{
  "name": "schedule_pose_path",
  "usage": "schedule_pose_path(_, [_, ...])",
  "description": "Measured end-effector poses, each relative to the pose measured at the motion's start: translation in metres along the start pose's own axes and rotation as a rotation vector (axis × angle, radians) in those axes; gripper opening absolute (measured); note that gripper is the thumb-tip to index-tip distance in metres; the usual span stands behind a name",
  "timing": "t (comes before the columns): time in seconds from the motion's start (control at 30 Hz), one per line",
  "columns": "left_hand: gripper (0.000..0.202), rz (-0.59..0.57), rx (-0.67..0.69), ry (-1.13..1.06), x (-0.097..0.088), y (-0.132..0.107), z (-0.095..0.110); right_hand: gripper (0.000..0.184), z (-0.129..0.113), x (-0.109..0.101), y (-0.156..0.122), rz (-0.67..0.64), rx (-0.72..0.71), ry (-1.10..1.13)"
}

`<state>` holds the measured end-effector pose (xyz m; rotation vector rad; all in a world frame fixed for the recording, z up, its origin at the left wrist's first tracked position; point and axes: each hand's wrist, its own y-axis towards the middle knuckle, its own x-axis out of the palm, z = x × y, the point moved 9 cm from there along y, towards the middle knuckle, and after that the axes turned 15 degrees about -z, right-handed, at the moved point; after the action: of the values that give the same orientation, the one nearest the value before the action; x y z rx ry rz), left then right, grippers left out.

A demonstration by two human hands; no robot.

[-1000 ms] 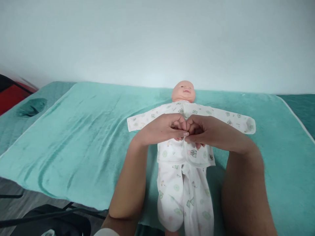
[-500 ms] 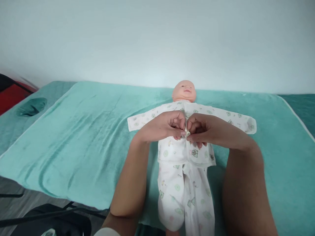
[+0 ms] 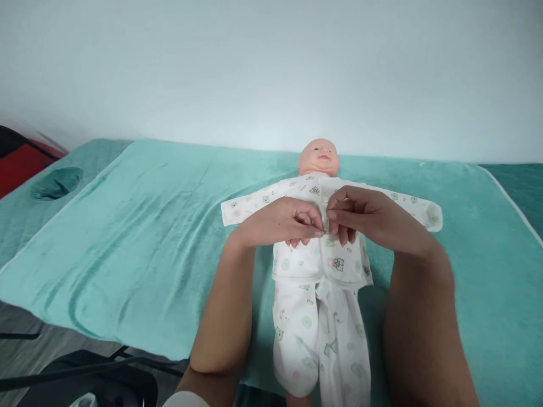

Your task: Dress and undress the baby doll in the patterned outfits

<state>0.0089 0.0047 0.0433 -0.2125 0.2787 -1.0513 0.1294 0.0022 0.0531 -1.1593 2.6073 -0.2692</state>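
A baby doll (image 3: pixel 319 158) lies on its back, its head toward the wall and its arms stretched out sideways. It wears a white printed jacket (image 3: pixel 297 264) with a front opening down the middle and matching white trousers (image 3: pixel 297 339). My left hand (image 3: pixel 288 220) is closed, thumb and finger pinching the jacket's front edge at chest height. Just to the right and slightly higher, my right hand (image 3: pixel 360 215) is also closed, its thumb and forefinger pinched at the same front edge. Any fastener between the fingertips is too small to make out.
A turquoise towel (image 3: pixel 139 237) with some creases covers a padded table (image 3: pixel 97 155). That table has a round hole (image 3: pixel 57 183) at its left end. A pale wall (image 3: pixel 271 73) stands behind. Something black (image 3: pixel 85 379) is on the floor at the lower left.
My right hand has moved up a little, its fingertips parting from the left ones. The left hand stays almost in place, slightly lower. The doll has hardly moved.
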Motion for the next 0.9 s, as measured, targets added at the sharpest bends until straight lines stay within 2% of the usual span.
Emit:
schedule_pose_path(0.13, [0.017,0.024,-0.001,0.005,-0.001,-0.002,0.002,0.025,-0.004,-0.013,-0.005,0.147,-0.067,0.006])
schedule_pose_path(0.3, [0.018,0.043,-0.027,0.027,-0.002,-0.002,0.001,0.022,-0.002,-0.006,-0.004,0.045,-0.020,-0.014])
schedule_pose_path(0.4, [0.017,0.044,-0.031,0.045,-0.002,-0.003,0.002,0.024,0.000,-0.004,-0.004,0.029,-0.001,-0.006])
schedule_pose_path(0.47, [0.018,0.038,-0.026,0.057,-0.001,-0.003,0.003,0.026,-0.002,-0.006,-0.003,0.056,-0.017,-0.007])
schedule_pose_path(0.53, [0.023,0.049,-0.010,0.061,0.000,-0.002,0.004,0.028,-0.006,-0.013,-0.004,0.163,-0.073,-0.020])
schedule_pose_path(0.6, [0.027,0.126,0.044,0.063,-0.005,-0.001,0.007,0.028,-0.010,-0.027,-0.010,0.350,-0.147,-0.044])
schedule_pose_path(0.63, [0.027,0.208,0.089,0.072,-0.010,-0.002,0.010,0.028,-0.012,-0.034,-0.014,0.450,-0.176,-0.062])
schedule_pose_path(0.7, [0.024,0.434,0.192,0.133,-0.025,-0.007,0.017,0.024,-0.011,-0.044,-0.021,0.617,-0.197,-0.110])
schedule_pose_path(0.77, [0.020,0.638,0.283,0.255,-0.034,-0.013,0.024,0.020,-0.008,-0.050,-0.023,0.716,-0.164,-0.169])
schedule_pose_path(0.83, [0.024,0.717,0.348,0.389,-0.036,-0.012,0.029,0.018,-0.004,-0.052,-0.019,0.753,-0.124,-0.241])
schedule_pose_path(0.9, [0.032,0.692,0.378,0.492,-0.033,-0.004,0.028,0.017,-0.004,-0.051,-0.013,0.749,-0.120,-0.320])
